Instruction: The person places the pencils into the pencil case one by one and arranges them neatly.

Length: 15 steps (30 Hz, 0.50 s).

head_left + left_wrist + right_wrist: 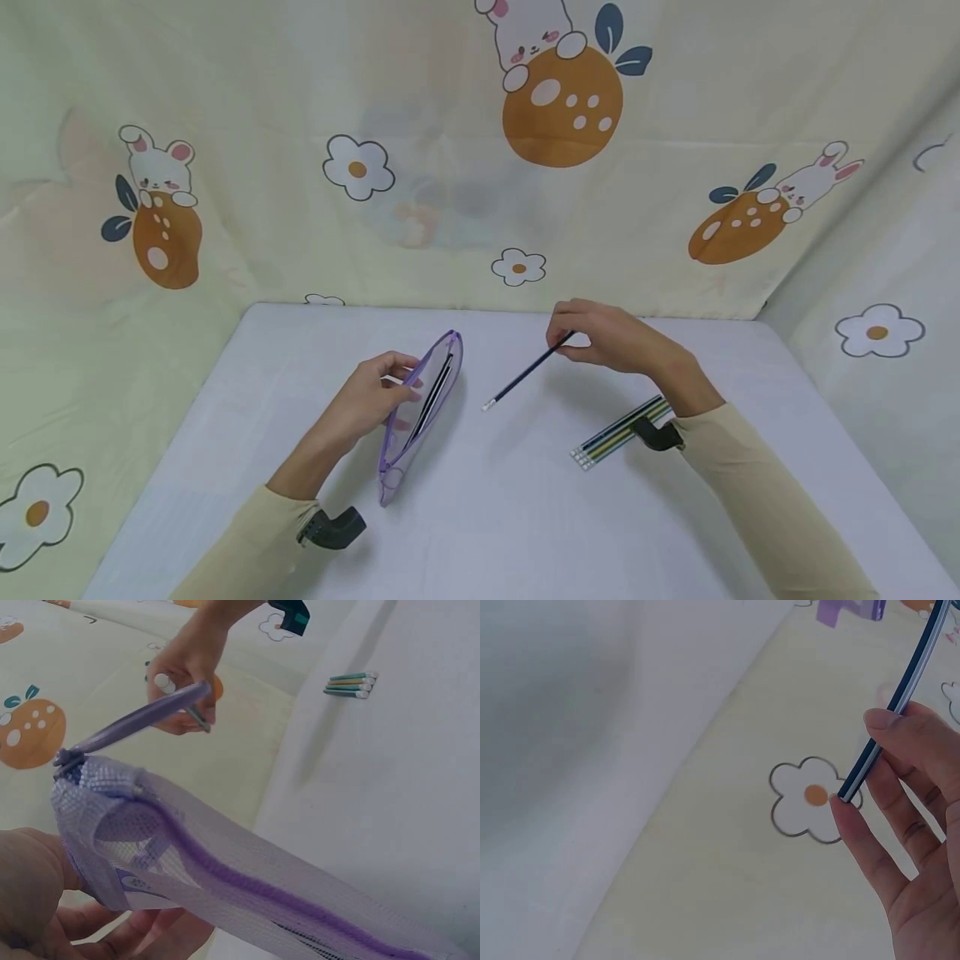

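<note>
My left hand (375, 396) grips a purple mesh pencil case (392, 479) by its side, tilted with the zip opening spread. Dark pencils (431, 400) lie inside the case. In the left wrist view the mesh case (247, 832) and its purple zip edge fill the lower part. Right of the case, my right hand (600, 333) pinches a dark blue pencil (528, 371) near one end, and its white eraser end points down toward the case. The right wrist view shows thumb and fingers on the striped pencil (900, 701).
Several pencils (618, 433) with white eraser ends lie side by side on the white tabletop (510, 525), below the right forearm. A cloth backdrop (435, 83) with rabbits and flowers stands behind the table. Black wrist cameras (333, 529) sit on both sleeves.
</note>
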### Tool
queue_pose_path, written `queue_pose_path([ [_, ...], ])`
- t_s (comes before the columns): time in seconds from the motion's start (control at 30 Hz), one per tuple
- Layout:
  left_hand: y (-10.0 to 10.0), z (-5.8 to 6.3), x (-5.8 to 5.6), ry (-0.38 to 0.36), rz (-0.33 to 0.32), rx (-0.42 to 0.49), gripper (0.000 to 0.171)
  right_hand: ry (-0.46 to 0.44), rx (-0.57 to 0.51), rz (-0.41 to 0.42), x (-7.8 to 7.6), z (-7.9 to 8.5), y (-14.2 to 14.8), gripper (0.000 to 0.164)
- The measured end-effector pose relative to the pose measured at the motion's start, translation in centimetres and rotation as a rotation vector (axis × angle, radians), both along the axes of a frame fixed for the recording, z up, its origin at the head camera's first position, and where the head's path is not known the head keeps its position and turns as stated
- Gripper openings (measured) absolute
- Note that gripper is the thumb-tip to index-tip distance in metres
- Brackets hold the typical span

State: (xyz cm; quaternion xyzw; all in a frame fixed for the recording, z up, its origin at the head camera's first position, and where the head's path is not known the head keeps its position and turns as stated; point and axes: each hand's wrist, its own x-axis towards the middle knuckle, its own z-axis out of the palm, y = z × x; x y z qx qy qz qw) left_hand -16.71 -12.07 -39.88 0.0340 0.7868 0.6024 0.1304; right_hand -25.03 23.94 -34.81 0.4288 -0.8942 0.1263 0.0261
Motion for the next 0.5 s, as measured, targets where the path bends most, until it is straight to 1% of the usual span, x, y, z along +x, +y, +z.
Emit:
queue_pose_path([
  [0.1,0.1,0.0,0.0,-0.001,0.002,-0.003,0.039,0.022,0.0,0.021,-0.1,0.4,-0.9,0.019],
  [0.27,0.2,0.1,0.0,-0.001,0.01,-0.019,0.039,0.05,-0.017,0.079,-0.5,0.9,-2.4,0.018],
  [0.5,0.2,0.0,0.1,-0.004,0.014,-0.025,0.038,0.029,-0.033,0.136,-0.7,1.8,-4.7,0.018],
])
